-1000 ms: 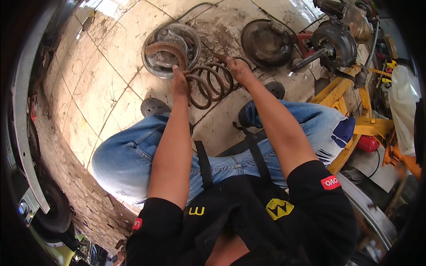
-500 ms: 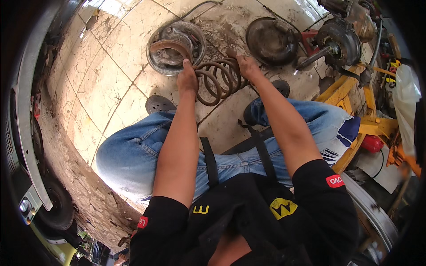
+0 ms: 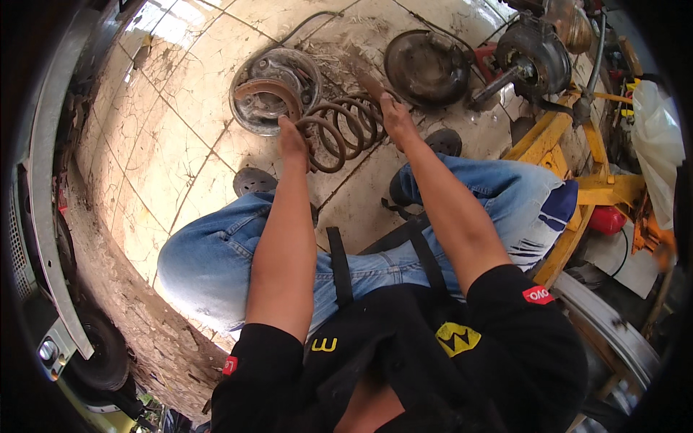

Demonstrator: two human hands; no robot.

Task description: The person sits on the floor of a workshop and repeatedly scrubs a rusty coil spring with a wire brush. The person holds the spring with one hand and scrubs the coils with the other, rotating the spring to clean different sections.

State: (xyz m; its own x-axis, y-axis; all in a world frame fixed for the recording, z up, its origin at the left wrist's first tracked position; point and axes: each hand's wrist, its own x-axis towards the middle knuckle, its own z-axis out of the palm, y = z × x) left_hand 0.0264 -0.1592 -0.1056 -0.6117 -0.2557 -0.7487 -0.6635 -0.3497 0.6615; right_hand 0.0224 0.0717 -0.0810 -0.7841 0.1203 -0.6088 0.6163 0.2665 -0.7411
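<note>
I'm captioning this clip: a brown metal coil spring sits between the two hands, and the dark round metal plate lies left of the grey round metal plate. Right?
One slip: the head view shows the dark round metal plate right of the grey round metal plate, not left. The brown metal coil spring does sit between the left hand and the right hand.

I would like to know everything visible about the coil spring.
The coil spring looks like rusty brown metal, with several thick, open turns. Its axis runs crosswise, the right end farther forward. It spans between the left hand and the right hand; exact grip and any contact with the floor are unclear.
</note>
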